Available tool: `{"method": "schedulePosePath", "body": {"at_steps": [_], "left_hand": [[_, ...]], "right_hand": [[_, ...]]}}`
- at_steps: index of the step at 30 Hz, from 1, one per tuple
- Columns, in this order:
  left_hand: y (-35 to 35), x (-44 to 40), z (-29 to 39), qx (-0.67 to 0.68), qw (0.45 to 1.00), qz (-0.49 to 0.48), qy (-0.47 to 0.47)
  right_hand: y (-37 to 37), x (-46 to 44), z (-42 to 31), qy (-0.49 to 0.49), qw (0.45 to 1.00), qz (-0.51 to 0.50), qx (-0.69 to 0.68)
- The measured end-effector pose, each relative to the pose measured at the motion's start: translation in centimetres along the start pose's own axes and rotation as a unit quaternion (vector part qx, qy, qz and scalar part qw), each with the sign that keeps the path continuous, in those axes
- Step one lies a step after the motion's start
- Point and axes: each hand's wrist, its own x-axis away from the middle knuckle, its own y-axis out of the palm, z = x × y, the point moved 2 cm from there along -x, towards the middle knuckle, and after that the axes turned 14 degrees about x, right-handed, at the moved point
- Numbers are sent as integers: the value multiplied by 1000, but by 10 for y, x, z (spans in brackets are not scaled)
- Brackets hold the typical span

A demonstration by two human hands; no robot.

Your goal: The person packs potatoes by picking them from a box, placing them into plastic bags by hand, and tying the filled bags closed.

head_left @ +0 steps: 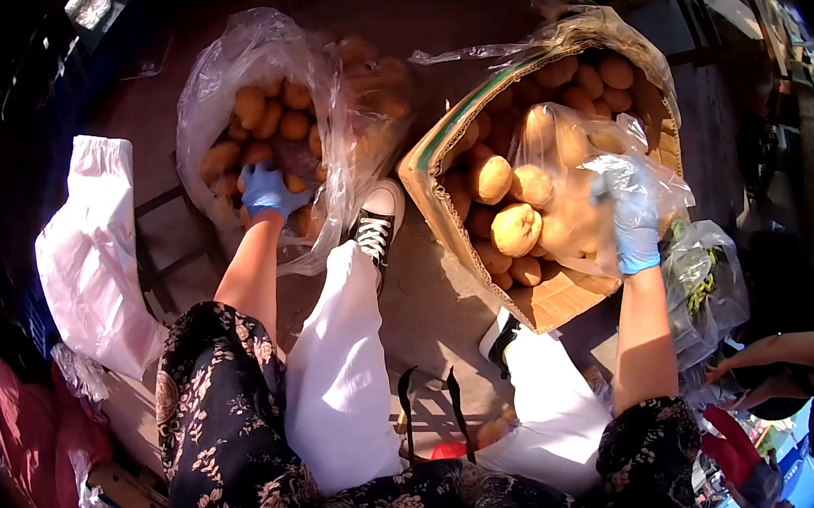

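Observation:
My left hand [263, 191], in a blue glove, reaches into a clear plastic bag [199, 117] of round, yellow-brown potatoes [294, 125]. Its fingers curl down over a potato, mostly hidden beneath them. My right hand [633, 210], gloved too, is closed on a thin clear plastic bag [567, 168] above an open cardboard box [556, 300]. Larger potatoes [517, 230] lie in that box, some beneath the film or inside the bag; which, I cannot tell. Plastic partly covers my right fingers.
Between my legs hang two dark straps [456, 412]. A clear bag with green vegetables [703, 287] sits right of the box. White fabric [95, 257] lies at the left, above a red bag [29, 433]. Another person's arm [779, 351] shows at the lower right.

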Motion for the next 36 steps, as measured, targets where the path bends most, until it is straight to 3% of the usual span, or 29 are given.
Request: {"method": "schedulePosePath", "body": {"at_steps": [1,2,3,4,5,6,7,8,11,14,16,19,21,24,27,29,30,33,35,36], "left_hand": [[9,-7,-14,-27,999,30,30],[12,-7,-26,67,994,87,28],[26,-16,-59,352,930,103,-17],[9,-1,-51,602,792,28,-98],[-20,13,-34,663,748,16,-34],[-62,31,5,703,707,-8,78],[-101,48,49,692,700,-39,169],[-133,69,98,668,701,-38,248],[-185,122,231,578,689,-179,399],[-189,175,342,415,602,-294,616],[-164,205,383,415,566,-300,646],[-126,199,431,422,581,-282,637],[-87,174,448,463,645,-169,584],[-62,150,455,302,759,7,577],[-41,143,447,205,786,-28,583],[-72,157,438,131,801,-87,578],[-93,166,434,105,808,-118,567],[-135,179,415,-108,807,113,569],[-143,166,401,-250,844,180,440],[-134,144,381,-335,801,272,414]], "right_hand": [[-10,5,7,5,1000,30,-7],[-20,10,13,9,998,60,-14],[-23,14,2,68,985,100,-127],[-33,14,-11,156,947,74,-269],[-43,12,-27,233,880,47,-411],[-50,12,-36,299,850,50,-431],[-56,16,-19,239,838,-7,-491],[-64,18,-20,258,818,1,-515],[-97,19,-24,264,767,2,-584],[-124,32,-21,183,813,64,-549],[-138,42,-17,198,821,98,-526],[-145,61,0,188,792,107,-570],[-143,71,10,163,765,99,-615],[-143,78,17,141,758,96,-630],[-145,81,21,122,782,100,-604],[-148,86,21,127,810,115,-561],[-154,90,22,134,838,117,-516],[-146,95,32,160,945,181,-221],[-145,100,29,166,969,183,-3],[-139,103,38,183,971,141,65]]}}
